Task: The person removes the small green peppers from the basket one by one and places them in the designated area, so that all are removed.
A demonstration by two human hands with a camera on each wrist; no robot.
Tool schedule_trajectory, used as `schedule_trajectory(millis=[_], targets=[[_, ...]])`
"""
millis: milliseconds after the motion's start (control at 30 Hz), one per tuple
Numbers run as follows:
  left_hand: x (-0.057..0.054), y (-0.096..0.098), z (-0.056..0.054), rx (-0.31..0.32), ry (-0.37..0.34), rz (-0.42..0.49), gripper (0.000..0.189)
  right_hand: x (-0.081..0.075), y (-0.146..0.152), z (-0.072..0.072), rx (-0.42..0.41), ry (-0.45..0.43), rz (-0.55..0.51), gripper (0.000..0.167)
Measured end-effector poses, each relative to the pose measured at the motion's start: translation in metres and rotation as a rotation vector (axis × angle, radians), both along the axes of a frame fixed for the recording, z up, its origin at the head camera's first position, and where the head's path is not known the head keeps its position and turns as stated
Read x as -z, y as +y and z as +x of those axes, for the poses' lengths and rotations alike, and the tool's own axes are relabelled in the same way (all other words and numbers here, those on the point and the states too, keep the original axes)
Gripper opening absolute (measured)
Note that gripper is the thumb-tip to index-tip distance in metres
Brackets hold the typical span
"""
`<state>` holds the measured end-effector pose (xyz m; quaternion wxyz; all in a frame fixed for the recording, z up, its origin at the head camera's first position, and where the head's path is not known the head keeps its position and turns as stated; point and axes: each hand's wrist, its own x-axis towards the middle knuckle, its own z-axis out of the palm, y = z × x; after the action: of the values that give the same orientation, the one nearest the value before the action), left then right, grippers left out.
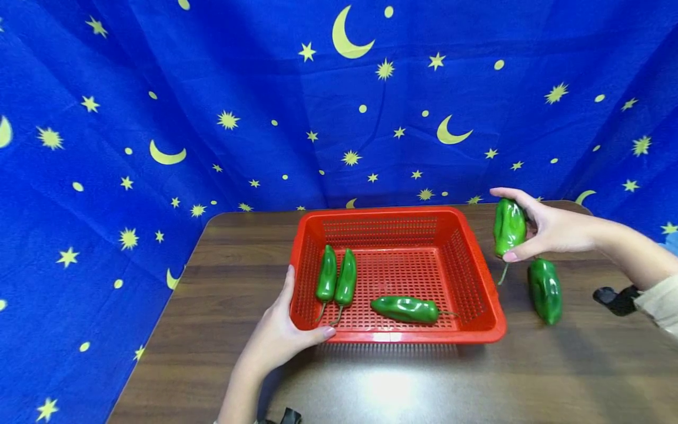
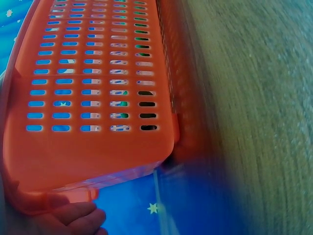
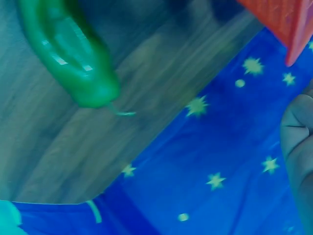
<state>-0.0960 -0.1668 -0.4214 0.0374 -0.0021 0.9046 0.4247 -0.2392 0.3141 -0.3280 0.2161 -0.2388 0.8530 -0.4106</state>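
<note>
A red plastic basket stands on the wooden table, with three long green peppers inside. Two of them, a left pepper and its neighbour, lie side by side along the left; another pepper lies crosswise near the front. My left hand grips the basket's front-left corner, thumb over the front rim. In the left wrist view its fingers curl at the rim. Beyond the basket's right side, my right hand holds a green pepper between thumb and fingers, stem down.
Another green pepper lies on the table right of the basket, below the right hand; it shows large in the right wrist view. A blue cloth with yellow moons and stars hangs behind the table's back edge.
</note>
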Motion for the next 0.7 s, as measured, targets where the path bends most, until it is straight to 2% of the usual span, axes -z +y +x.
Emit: schedule_trajectory(millis=[300,533,700], targets=[[0.002,0.0,-0.001,0.003,0.016,-0.004,0.136,0.029,0.033,-0.002,0.053,-0.08,-0.022,0.106],[0.001,-0.001,-0.001,-0.002,0.0,-0.012,0.136,0.057,0.033,-0.002,0.086,-0.082,0.013,0.105],[0.001,0.0,-0.002,0.006,-0.008,0.037,0.136,0.071,0.029,-0.001,0.075,-0.073,0.105,0.11]])
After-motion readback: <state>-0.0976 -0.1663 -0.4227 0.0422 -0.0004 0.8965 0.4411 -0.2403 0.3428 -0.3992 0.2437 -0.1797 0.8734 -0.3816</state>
